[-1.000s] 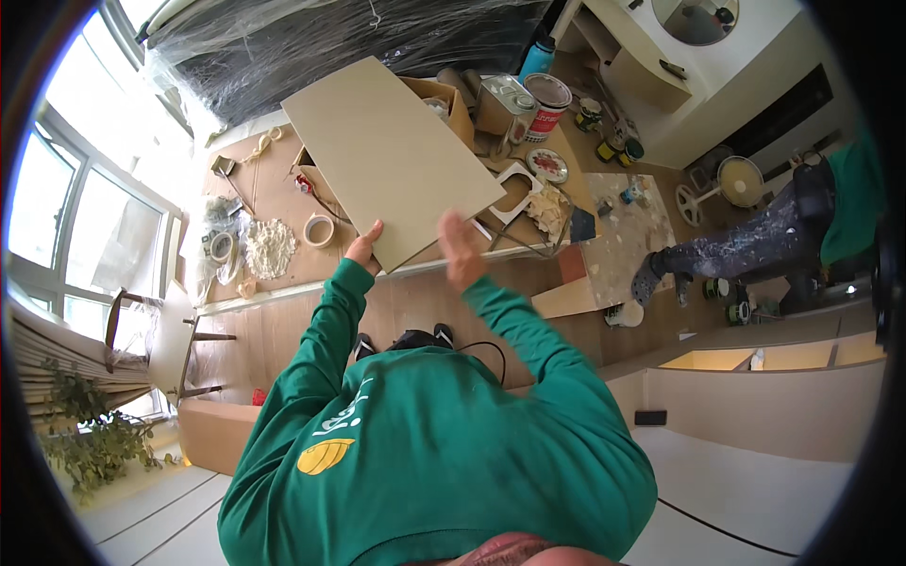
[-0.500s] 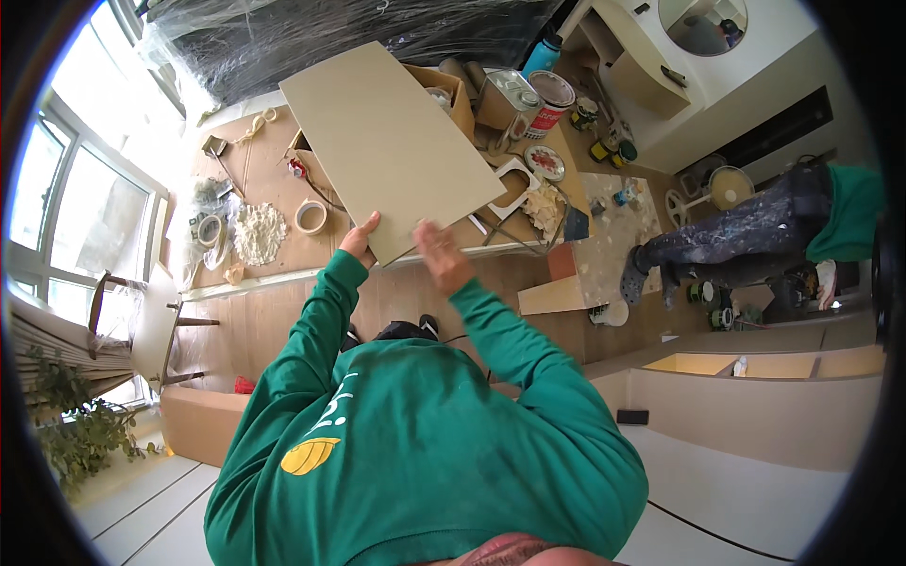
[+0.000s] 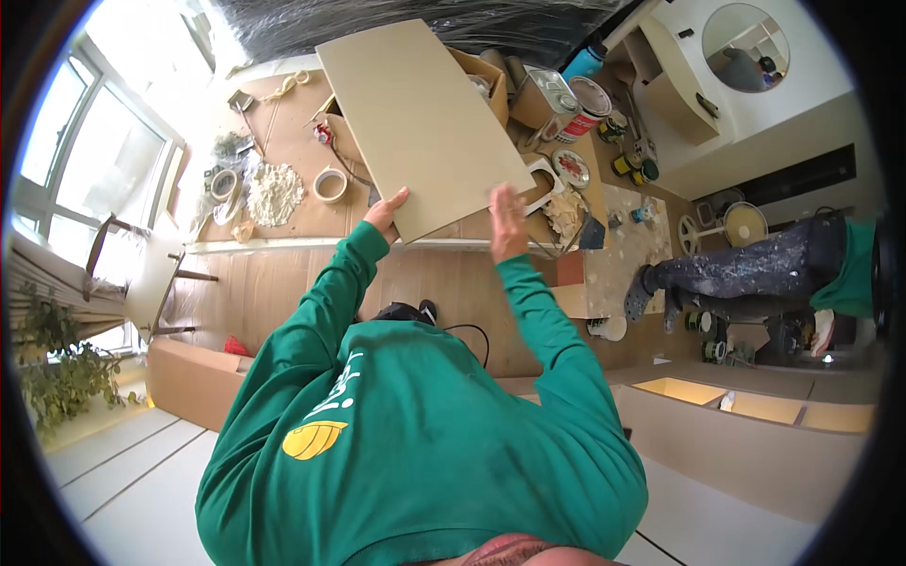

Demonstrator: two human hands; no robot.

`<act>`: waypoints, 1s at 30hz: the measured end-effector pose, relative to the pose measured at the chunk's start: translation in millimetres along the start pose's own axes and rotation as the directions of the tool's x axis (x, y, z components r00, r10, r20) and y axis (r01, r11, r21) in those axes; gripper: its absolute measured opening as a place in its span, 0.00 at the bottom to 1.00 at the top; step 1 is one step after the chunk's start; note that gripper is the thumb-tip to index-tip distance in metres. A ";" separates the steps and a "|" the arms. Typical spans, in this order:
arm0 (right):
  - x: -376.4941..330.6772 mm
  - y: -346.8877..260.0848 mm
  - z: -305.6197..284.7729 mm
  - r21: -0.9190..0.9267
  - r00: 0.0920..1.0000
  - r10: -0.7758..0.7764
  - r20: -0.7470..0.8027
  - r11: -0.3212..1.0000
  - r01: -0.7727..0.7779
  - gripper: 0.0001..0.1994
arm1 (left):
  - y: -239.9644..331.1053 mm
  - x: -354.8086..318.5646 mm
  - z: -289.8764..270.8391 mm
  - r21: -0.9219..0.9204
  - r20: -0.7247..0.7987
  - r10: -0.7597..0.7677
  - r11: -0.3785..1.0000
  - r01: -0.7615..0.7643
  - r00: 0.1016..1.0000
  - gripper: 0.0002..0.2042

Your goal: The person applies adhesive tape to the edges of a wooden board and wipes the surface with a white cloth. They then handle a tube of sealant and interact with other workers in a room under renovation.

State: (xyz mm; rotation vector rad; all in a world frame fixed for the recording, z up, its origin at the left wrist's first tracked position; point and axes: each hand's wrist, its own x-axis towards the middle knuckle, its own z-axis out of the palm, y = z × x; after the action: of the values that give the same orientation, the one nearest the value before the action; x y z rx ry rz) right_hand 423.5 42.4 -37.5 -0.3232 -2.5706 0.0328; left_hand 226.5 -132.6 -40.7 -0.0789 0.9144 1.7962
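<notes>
Since 0.5 s ago both hands have pushed the tile (image 3: 423, 123) further up and away, and the view has shifted with them.

Left hand (image 3: 385, 213): fingers curled over the tile's near-left corner, thumb on the edge, gripping it. Right hand (image 3: 506, 215): palm flat against the tile's near edge, fingers straight and close together, steadying it. Tile is large, rectangular, plain beige, held tilted above the cardboard-covered floor.

Packages: open cardboard box (image 3: 486, 83) partly hidden behind the tile's far-right side; square metal can (image 3: 544, 94) just beside it; round paint tin (image 3: 592, 102) with a white and red side next to that; blue bottle (image 3: 585, 62) further up.

Surface: brown cardboard sheeting (image 3: 283, 123) over the floor, bright windows (image 3: 104, 179) at left, black plastic wrap (image 3: 396, 14) along the top.

Around: 2 tape rolls (image 3: 329, 184) near a heap of white rag (image 3: 274, 193); a plate (image 3: 571, 168) of red stuff; a second person in paint-spattered trousers (image 3: 746, 274) at right, well apart.
</notes>
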 end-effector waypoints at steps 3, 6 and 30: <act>-2.5 -27.3 8.1 0.127 0.994 0.104 -0.044 0.987 -0.098 0.30 | -0.6 -1.8 4.5 0.018 -0.008 -0.002 1.000 0.002 1.000 0.21; -11.1 -131.8 3.7 0.307 0.989 -0.141 0.046 0.944 0.121 0.29 | 4.0 -2.7 -6.4 0.074 -0.048 -0.040 0.996 0.043 0.998 0.21; 19.3 91.8 -91.5 -0.406 0.993 -0.003 0.119 0.912 0.051 0.29 | -5.3 21.4 -10.8 -0.056 0.081 -0.058 0.997 0.062 0.995 0.21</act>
State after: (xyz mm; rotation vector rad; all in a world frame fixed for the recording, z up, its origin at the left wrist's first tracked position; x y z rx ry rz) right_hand 475.7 132.2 42.3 -0.4508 -2.6821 -0.5194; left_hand 217.7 -121.8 -60.9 -0.0710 0.7959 1.7580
